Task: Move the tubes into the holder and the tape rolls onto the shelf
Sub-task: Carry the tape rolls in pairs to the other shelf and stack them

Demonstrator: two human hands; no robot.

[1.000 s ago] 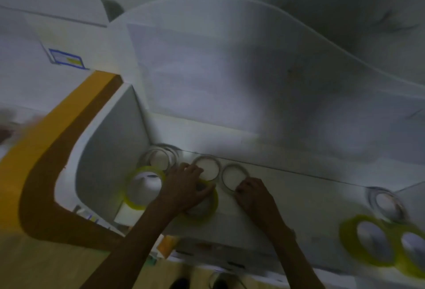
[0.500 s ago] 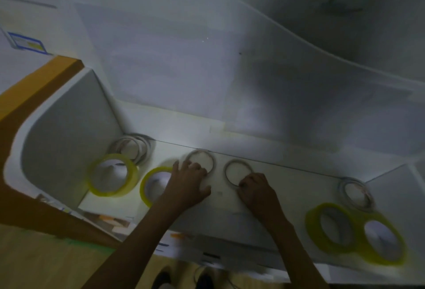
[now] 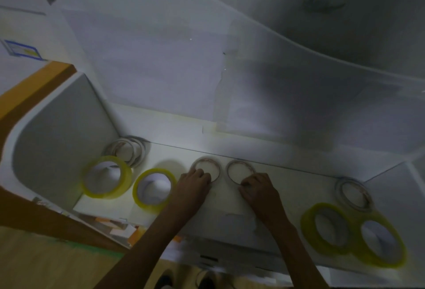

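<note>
We are working on the tape half of the task — setting rolls down flat on the white shelf (image 3: 287, 187). Our left hand (image 3: 192, 184) is resting its curled fingertips on the near rim of one thin clear roll (image 3: 207, 169), and our right hand (image 3: 258, 187) is doing the same at the near rim of the second thin clear roll (image 3: 240, 171) just beside it. Both rolls are lying flat, close to the back edge of the shelf, apart from each other by a narrow gap.

The fingers of each hand are bunched and bent over the rim nearest us; whether they are pinching the rim or only pressing on it we cannot tell, since the view is dim and the knuckles are hiding the tips. Each roll is lying mostly beyond its hand, with only the near arc under the fingers.

Other rolls are already lying on the shelf: two yellow rolls (image 3: 153, 188) and a stack of clear rolls (image 3: 125, 151) to the left, and a second yellow pair (image 3: 326, 226) with a clear roll (image 3: 354, 194) to the right.

We are judging that these two are nearly placed — the next move is calling for letting go cleanly and lifting both hands straight off without dragging the light rings. No tubes or holder are showing here.
</note>
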